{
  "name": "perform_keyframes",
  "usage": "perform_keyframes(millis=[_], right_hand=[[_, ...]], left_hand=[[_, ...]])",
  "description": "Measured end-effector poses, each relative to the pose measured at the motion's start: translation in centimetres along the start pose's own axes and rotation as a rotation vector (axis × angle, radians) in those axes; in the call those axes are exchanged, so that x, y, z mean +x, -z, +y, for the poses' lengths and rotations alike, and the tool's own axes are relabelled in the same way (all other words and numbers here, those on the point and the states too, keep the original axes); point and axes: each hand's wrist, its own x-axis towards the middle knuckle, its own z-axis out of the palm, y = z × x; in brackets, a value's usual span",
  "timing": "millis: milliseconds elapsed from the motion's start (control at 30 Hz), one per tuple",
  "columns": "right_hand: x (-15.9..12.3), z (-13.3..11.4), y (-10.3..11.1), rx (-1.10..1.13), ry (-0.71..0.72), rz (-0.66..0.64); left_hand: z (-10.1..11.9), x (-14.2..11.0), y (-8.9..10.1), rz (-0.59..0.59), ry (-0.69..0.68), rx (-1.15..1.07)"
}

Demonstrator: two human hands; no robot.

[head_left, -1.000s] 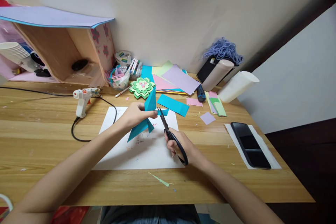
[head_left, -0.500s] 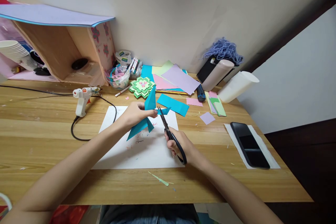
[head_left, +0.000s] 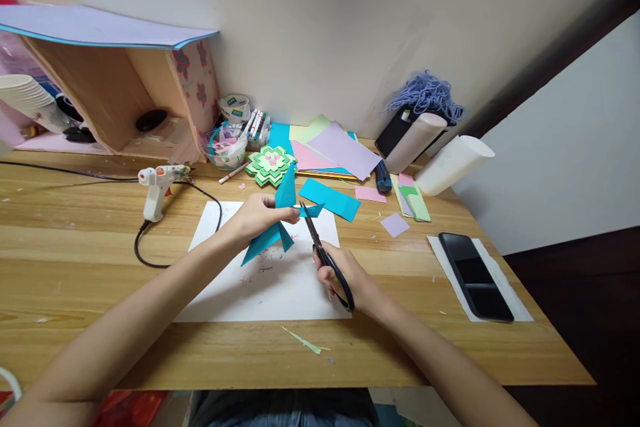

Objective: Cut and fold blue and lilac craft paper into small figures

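Observation:
My left hand (head_left: 266, 217) pinches a folded piece of blue paper (head_left: 286, 188) whose pointed flaps stick out up, down and to the right. Black-handled scissors (head_left: 338, 277) are gripped in my right hand (head_left: 345, 270), the blades pointing up and away from me. The blade tips lie at the paper's right-hand flap; whether they are cutting into it I cannot tell. Beneath both hands lies a white sheet (head_left: 300, 293) with coloured marks. A blue paper strip (head_left: 330, 199) rests on the table just beyond the scissors.
On the left stands a white glue gun (head_left: 159, 190) with its black cord. A green layered paper flower (head_left: 271, 165), coloured paper sheets (head_left: 345, 150) and a tub of scraps (head_left: 225, 150) sit at the back. A phone (head_left: 475, 275) lies at the right, near paper rolls (head_left: 455, 163).
Almost nothing differs. The view has shifted very slightly, while both hands, the blue paper and the scissors keep nearly the same position.

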Motion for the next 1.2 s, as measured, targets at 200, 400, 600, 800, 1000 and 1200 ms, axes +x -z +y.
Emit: perform_keyframes(millis=[200, 400, 600, 800, 1000, 1200], right_hand=[[-0.1, 1.0, 0.2, 0.030, 0.092, -0.058], [0.6, 1.1, 1.0, 0.133, 0.071, 0.100], [2.5, 0.9, 1.9, 0.472, 0.182, 0.493], [2.5, 1.0, 1.9, 0.373, 0.100, 0.563], [2.1, 0.0, 1.4, 0.345, 0.164, 0.581], [2.3, 0.1, 1.9, 0.399, 0.191, 0.688]], left_hand=[[0.2, 0.3, 0.5, 0.067, -0.035, -0.052], [0.2, 0.7, 1.2, 0.143, -0.101, -0.129], [-0.5, 0.0, -0.9, -0.035, -0.104, 0.077], [-1.7, -0.1, -2.6, -0.126, -0.114, 0.208], [-2.0, 0.0, -2.9, -0.108, -0.098, 0.208], [-1.9, 0.2, -2.3, -0.078, -0.045, 0.090]])
